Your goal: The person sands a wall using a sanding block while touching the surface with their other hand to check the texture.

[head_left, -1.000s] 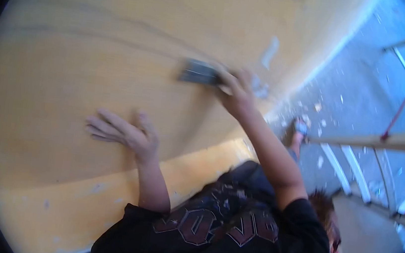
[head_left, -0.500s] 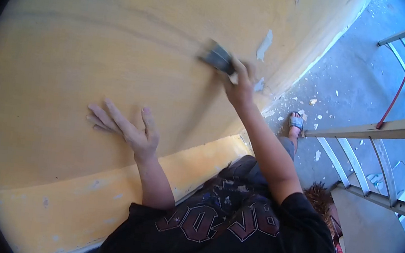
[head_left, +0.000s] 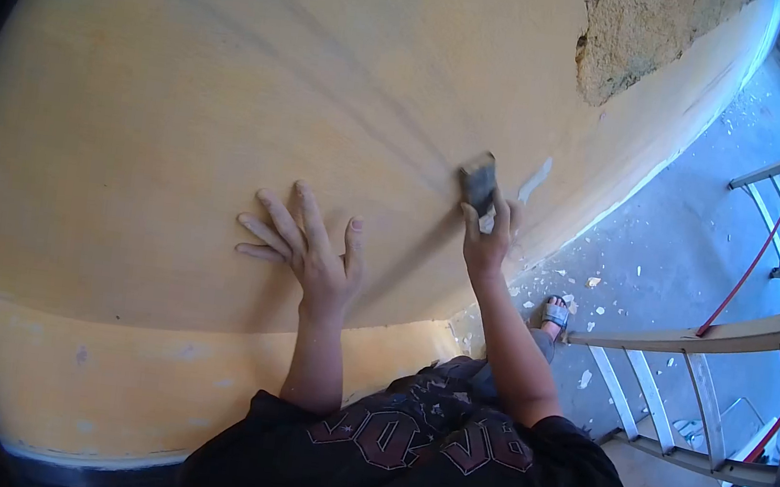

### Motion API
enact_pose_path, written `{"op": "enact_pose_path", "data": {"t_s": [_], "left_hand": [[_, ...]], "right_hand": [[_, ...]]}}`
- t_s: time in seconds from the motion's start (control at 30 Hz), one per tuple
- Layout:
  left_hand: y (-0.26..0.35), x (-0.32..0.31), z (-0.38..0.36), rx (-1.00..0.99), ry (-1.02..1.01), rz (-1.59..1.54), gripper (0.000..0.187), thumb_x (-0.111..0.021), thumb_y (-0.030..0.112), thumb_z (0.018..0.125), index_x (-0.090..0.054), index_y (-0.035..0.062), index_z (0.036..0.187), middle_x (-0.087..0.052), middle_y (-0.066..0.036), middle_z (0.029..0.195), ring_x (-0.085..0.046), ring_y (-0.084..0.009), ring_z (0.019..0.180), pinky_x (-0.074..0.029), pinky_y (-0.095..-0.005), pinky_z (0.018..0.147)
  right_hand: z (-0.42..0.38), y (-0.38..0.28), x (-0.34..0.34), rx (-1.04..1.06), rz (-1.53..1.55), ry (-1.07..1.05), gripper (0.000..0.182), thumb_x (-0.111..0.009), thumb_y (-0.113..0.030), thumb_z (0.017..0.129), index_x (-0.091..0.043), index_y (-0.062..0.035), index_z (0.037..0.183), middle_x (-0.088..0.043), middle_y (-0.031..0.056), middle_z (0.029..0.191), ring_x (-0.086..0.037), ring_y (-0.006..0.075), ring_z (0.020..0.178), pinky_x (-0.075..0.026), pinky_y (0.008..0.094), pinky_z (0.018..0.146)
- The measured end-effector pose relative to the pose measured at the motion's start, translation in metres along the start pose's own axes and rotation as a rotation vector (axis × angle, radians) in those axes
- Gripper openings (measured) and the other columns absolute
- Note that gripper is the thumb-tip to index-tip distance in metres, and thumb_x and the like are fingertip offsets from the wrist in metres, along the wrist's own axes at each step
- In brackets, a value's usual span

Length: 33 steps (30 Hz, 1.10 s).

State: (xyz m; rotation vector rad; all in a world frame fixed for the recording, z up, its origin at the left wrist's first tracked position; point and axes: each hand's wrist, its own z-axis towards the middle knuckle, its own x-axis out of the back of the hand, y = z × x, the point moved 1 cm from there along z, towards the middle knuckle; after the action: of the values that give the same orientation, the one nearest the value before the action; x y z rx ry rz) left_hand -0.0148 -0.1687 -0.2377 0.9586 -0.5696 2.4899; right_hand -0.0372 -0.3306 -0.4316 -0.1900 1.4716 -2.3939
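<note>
My right hand (head_left: 489, 237) grips the handle of a flat metal scraper (head_left: 479, 182), and the blade lies against the yellow painted wall (head_left: 182, 124). Just right of the blade is a small patch where paint has flaked off (head_left: 536, 178). My left hand (head_left: 308, 246) rests flat on the wall with its fingers spread, a short way left of the scraper. Faint grey scrape lines run across the wall up and left from the blade.
A large patch of bare rough plaster (head_left: 640, 32) shows at the top right of the wall. Below lie a grey floor strewn with paint flakes (head_left: 657, 264), my sandalled foot (head_left: 554, 312), and a ladder (head_left: 716, 338) with a red cord (head_left: 754, 256).
The view has shifted, and the bare plaster patch has come into sight. My right hand has turned the scraper from sideways to blade-up. My left hand stays flat on the wall.
</note>
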Motion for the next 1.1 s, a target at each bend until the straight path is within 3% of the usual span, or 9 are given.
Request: {"op": "enact_pose_path", "data": {"t_s": [0.1, 0.17, 0.4, 0.53, 0.6, 0.67, 0.77, 0.93, 1.1], "left_hand": [[-0.001, -0.002, -0.002, 0.003, 0.018, -0.054, 0.068, -0.05, 0.043, 0.09, -0.032, 0.0, 0.14, -0.004, -0.027, 0.15, 0.018, -0.0488, 0.135, 0.022, -0.065, 0.094], [-0.001, -0.002, -0.003, 0.022, 0.012, -0.061, 0.068, -0.05, 0.043, 0.09, -0.033, 0.0005, 0.14, -0.005, -0.027, 0.15, 0.017, -0.0493, 0.135, 0.022, -0.0651, 0.094], [0.0, -0.011, -0.007, 0.015, 0.072, -0.03, 0.068, -0.053, 0.045, 0.087, -0.038, 0.0029, 0.138, -0.007, -0.026, 0.15, 0.014, -0.051, 0.135, 0.019, -0.0669, 0.095], [0.003, -0.01, -0.003, 0.038, 0.072, -0.018, 0.065, -0.055, 0.045, 0.086, -0.042, 0.0059, 0.136, -0.012, -0.023, 0.15, 0.01, -0.0505, 0.136, 0.017, -0.0682, 0.096], [0.003, -0.008, -0.005, 0.05, 0.078, -0.052, 0.064, -0.055, 0.045, 0.086, -0.043, 0.0068, 0.136, -0.015, -0.023, 0.15, 0.009, -0.05, 0.136, 0.017, -0.0685, 0.096], [0.003, -0.008, -0.004, 0.045, 0.045, -0.042, 0.068, -0.055, 0.045, 0.087, -0.036, 0.0055, 0.139, -0.013, -0.024, 0.15, 0.011, -0.0488, 0.136, 0.017, -0.0679, 0.096], [0.007, -0.002, 0.0, -0.014, 0.086, -0.028, 0.067, -0.055, 0.043, 0.087, -0.037, 0.006, 0.139, -0.017, -0.023, 0.15, 0.008, -0.0481, 0.137, 0.016, -0.0683, 0.097], [0.006, -0.001, 0.001, 0.008, 0.101, -0.067, 0.063, -0.056, 0.043, 0.087, -0.041, 0.0095, 0.138, -0.019, -0.023, 0.149, 0.005, -0.05, 0.136, 0.017, -0.0693, 0.095], [0.01, 0.005, 0.0, 0.002, 0.059, -0.113, 0.064, -0.059, 0.043, 0.085, -0.042, 0.0084, 0.136, -0.021, -0.022, 0.149, 0.003, -0.0511, 0.136, 0.017, -0.0691, 0.095]], "right_hand": [[0.073, -0.089, -0.001, 0.255, 0.024, 0.041, 0.056, -0.08, -0.012, 0.066, -0.059, -0.0007, 0.116, -0.057, 0.012, 0.091, -0.052, 0.0264, 0.083, -0.042, 0.0365, 0.075], [0.096, -0.113, -0.002, 0.356, 0.029, 0.04, 0.056, -0.08, -0.012, 0.066, -0.059, -0.0001, 0.116, -0.058, 0.0112, 0.089, -0.052, 0.025, 0.08, -0.042, 0.0356, 0.074], [0.018, -0.02, 0.006, 0.202, -0.103, -0.057, 0.054, -0.079, -0.013, 0.069, -0.058, 0.0029, 0.116, -0.056, 0.0141, 0.093, -0.051, 0.0291, 0.088, -0.042, 0.0392, 0.081], [0.077, -0.085, -0.013, 0.264, -0.073, 0.104, 0.052, -0.077, -0.012, 0.072, -0.057, 0.0039, 0.116, -0.055, 0.0146, 0.093, -0.05, 0.0292, 0.088, -0.041, 0.0403, 0.081], [0.124, -0.136, -0.02, 0.406, -0.021, 0.133, 0.052, -0.077, -0.014, 0.071, -0.057, 0.0032, 0.116, -0.054, 0.0133, 0.092, -0.049, 0.0278, 0.086, -0.04, 0.0392, 0.079], [0.152, -0.169, -0.017, 0.499, 0.004, 0.128, 0.051, -0.077, -0.015, 0.071, -0.058, 0.0024, 0.114, -0.055, 0.013, 0.091, -0.049, 0.0278, 0.084, -0.04, 0.039, 0.077], [0.147, -0.162, -0.016, 0.563, -0.025, 0.076, 0.05, -0.078, -0.018, 0.07, -0.059, 0.0011, 0.112, -0.056, 0.0127, 0.091, -0.048, 0.0277, 0.081, -0.039, 0.0386, 0.074], [0.061, -0.074, 0.0, 0.422, -0.115, -0.082, 0.049, -0.075, -0.016, 0.073, -0.055, 0.0039, 0.113, -0.053, 0.0158, 0.092, -0.048, 0.0307, 0.082, -0.039, 0.0413, 0.075], [0.135, -0.161, -0.019, 0.575, -0.021, 0.031, 0.048, -0.073, -0.014, 0.076, -0.05, 0.0068, 0.114, -0.051, 0.019, 0.092, -0.047, 0.0337, 0.083, -0.039, 0.0439, 0.075]]}}
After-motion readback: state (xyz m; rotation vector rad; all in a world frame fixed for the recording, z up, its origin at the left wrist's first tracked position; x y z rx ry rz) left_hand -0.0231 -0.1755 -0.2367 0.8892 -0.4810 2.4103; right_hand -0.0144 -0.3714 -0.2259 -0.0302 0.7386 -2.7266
